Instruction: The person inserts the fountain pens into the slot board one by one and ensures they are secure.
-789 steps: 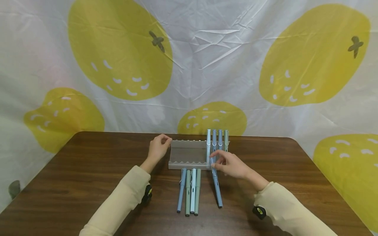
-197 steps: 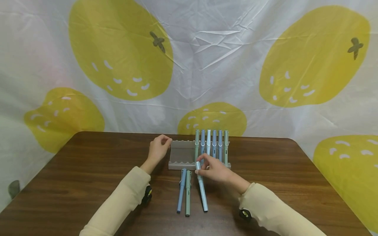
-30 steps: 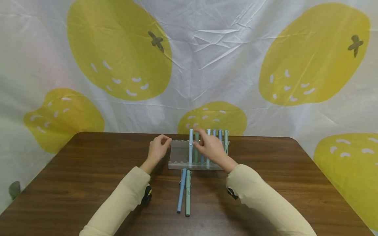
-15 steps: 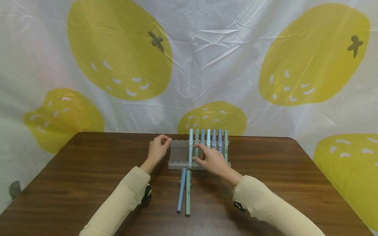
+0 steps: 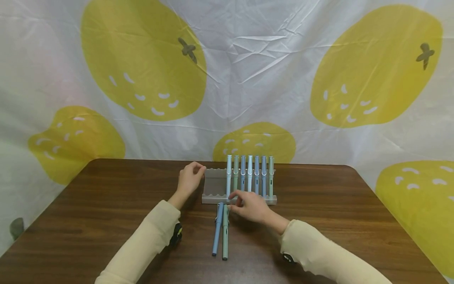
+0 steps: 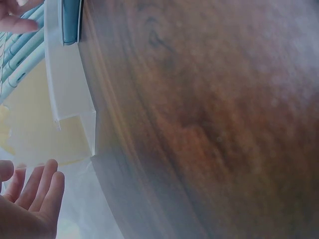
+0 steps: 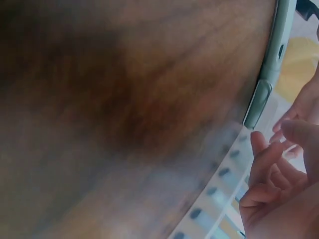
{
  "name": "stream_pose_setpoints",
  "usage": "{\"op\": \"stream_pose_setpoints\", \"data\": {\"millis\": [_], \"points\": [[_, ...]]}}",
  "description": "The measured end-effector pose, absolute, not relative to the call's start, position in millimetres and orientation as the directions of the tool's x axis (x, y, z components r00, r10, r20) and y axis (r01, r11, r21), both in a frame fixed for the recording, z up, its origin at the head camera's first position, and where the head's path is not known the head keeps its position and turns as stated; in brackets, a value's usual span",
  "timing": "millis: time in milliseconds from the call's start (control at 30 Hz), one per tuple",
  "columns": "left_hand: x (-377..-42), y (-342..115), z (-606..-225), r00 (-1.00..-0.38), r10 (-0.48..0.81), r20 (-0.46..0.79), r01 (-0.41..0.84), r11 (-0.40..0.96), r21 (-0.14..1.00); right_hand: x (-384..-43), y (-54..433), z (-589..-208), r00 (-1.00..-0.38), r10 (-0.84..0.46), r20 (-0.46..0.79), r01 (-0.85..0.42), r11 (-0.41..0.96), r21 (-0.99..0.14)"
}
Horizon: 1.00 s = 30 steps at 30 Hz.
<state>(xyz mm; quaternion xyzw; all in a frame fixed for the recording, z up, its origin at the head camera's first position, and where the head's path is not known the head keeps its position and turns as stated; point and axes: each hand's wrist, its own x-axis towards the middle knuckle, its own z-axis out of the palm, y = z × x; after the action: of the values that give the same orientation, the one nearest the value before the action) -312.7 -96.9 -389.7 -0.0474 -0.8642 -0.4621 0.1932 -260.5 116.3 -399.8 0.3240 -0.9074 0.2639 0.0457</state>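
Observation:
A clear wavy-edged pen rack (image 5: 214,184) stands at the table's rear middle. Several pens in blue, pale blue and green lean side by side in its right part, the leftmost a pale blue pen (image 5: 228,179). My left hand (image 5: 190,177) pinches the rack's left rear corner between thumb and index finger; its other fingers are extended in the left wrist view. In front of the rack lie a blue pen (image 5: 218,232) and a green pen (image 5: 225,236). Beside the green pen's cap is my right hand (image 5: 252,207), thumb and index finger apart, holding nothing.
The brown wooden table (image 5: 142,193) extends to both sides of the rack. Behind it hangs a white cloth (image 5: 227,86) with yellow lemon prints. Slots in the rack's left part hold no pens.
The pale blue pen held 6.6 seconds ago now leans in the rack. Over the last second my right hand has come down from the pens toward the green pen's cap. My left hand has stayed put.

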Motion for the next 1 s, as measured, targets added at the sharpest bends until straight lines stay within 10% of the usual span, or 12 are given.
{"op": "stream_pose_setpoints", "data": {"millis": [1000], "points": [[-312,-97,-389,-0.922,-0.096,0.375,0.257,0.571,0.779,-257,123,-399,-0.727,-0.685,0.048,-0.604,0.605,-0.519]]}}
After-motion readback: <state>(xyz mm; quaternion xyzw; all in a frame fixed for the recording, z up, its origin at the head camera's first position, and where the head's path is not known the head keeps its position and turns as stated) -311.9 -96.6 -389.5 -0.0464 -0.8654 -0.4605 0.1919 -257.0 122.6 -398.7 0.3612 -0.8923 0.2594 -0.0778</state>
